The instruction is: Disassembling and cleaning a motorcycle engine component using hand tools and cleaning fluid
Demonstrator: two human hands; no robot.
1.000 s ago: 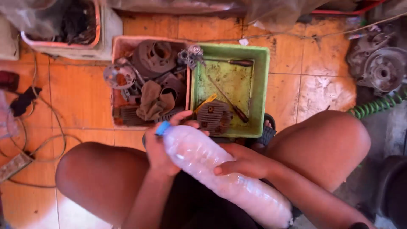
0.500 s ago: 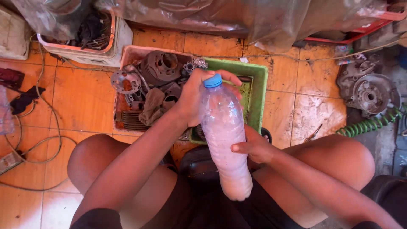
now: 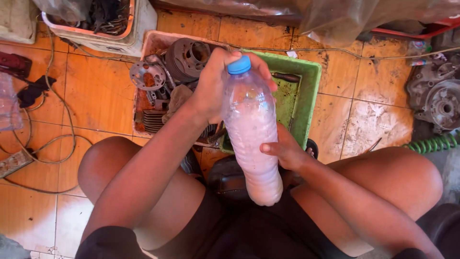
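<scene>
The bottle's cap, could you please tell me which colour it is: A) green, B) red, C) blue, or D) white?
C: the cap on the clear plastic bottle is blue, showing just above the left hand that grips the neck while the right hand steadies the body.

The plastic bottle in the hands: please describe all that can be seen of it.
The plastic bottle is clear, with a blue screw cap on and a pale pinkish-white filling. It is held nearly upright above the lap, cap away from the person. The left hand grips its neck; the right hand holds its lower side.
</scene>
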